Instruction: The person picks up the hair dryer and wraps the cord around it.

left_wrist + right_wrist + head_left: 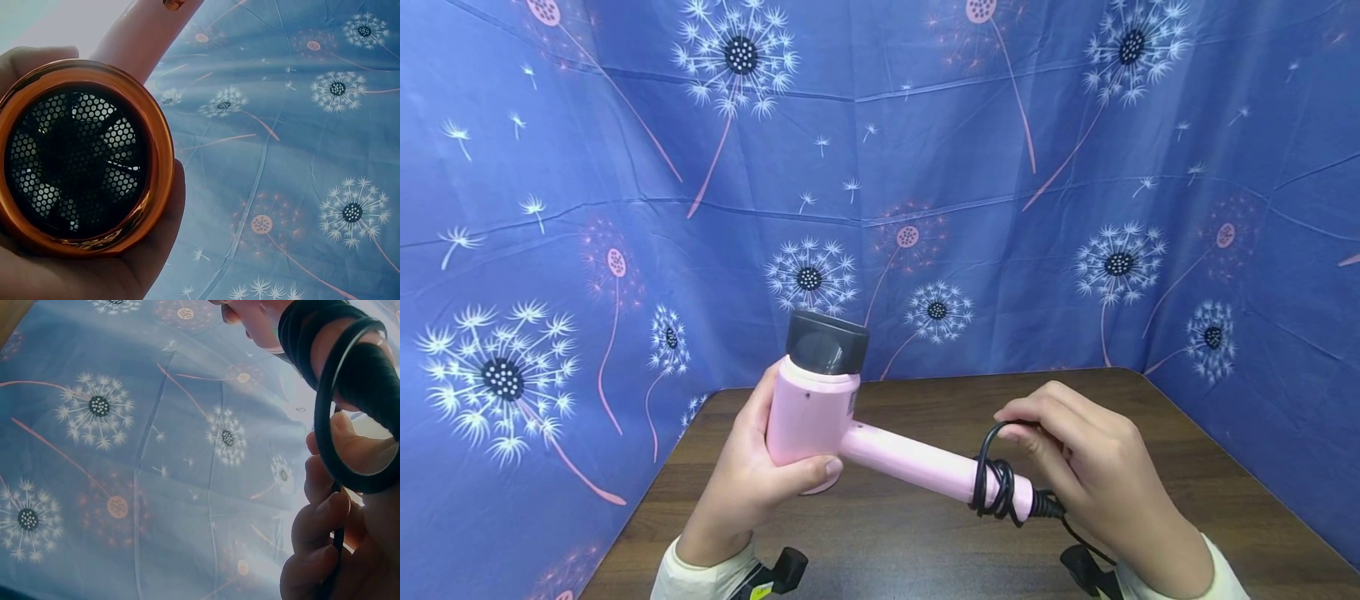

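A pink hair dryer (910, 454) with a black nozzle (827, 343) is held above the table. My left hand (760, 467) grips its barrel, thumb across the front. In the left wrist view the round mesh intake (78, 162) shows inside a copper-coloured ring. The handle points to the right, and a black cord (996, 487) is wound in several turns around its end. My right hand (1093, 467) pinches a loop of this cord between thumb and fingertips, just right of the handle. In the right wrist view the cord (325, 419) arcs close to the curled fingers (319, 525).
Beneath the hands lies a dark brown wooden table (910, 550). A blue curtain (925, 150) with dandelion prints hangs behind it and along both sides. Black wrist straps with camera mounts (788, 569) sit at both cuffs.
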A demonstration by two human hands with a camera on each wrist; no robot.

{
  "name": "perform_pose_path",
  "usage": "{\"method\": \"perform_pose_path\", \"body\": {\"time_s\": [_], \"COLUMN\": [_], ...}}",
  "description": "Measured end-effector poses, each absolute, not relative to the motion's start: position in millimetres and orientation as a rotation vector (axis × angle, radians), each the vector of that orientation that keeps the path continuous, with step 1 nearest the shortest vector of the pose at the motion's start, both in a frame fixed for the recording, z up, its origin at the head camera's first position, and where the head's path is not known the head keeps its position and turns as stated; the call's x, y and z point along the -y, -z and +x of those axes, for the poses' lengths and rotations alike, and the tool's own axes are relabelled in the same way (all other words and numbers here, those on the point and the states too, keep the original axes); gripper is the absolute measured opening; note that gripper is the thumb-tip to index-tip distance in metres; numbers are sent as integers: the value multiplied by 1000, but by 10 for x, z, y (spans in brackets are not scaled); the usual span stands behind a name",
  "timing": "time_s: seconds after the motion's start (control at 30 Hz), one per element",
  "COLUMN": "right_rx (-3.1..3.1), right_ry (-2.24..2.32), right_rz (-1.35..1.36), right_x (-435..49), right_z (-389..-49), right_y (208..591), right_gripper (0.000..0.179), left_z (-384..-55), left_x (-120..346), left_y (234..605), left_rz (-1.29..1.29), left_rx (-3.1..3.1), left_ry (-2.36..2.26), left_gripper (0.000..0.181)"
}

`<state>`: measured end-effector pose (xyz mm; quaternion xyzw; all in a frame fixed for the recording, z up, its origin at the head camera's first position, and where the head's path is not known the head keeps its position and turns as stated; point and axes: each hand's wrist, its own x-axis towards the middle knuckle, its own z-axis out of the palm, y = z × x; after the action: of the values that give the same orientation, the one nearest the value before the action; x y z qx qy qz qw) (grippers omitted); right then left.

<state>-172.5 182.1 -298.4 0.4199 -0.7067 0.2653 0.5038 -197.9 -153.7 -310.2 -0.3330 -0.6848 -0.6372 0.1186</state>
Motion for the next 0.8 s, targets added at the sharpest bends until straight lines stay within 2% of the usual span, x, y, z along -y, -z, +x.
{"method": "perform_pose_path", "body": {"time_s": [0.8], "right_rx": [1709], "right_ry": [-687], "right_rz": [1029], "right_x": [-1851], "right_z": [-1808], "right_y": [3009], "right_gripper": [16], "left_z": [-1921], "left_x": [1548], "left_y": [3076], "left_rz": [-940], "left_rx": [2006], "left_ry": [1928], "left_gripper": [93]}}
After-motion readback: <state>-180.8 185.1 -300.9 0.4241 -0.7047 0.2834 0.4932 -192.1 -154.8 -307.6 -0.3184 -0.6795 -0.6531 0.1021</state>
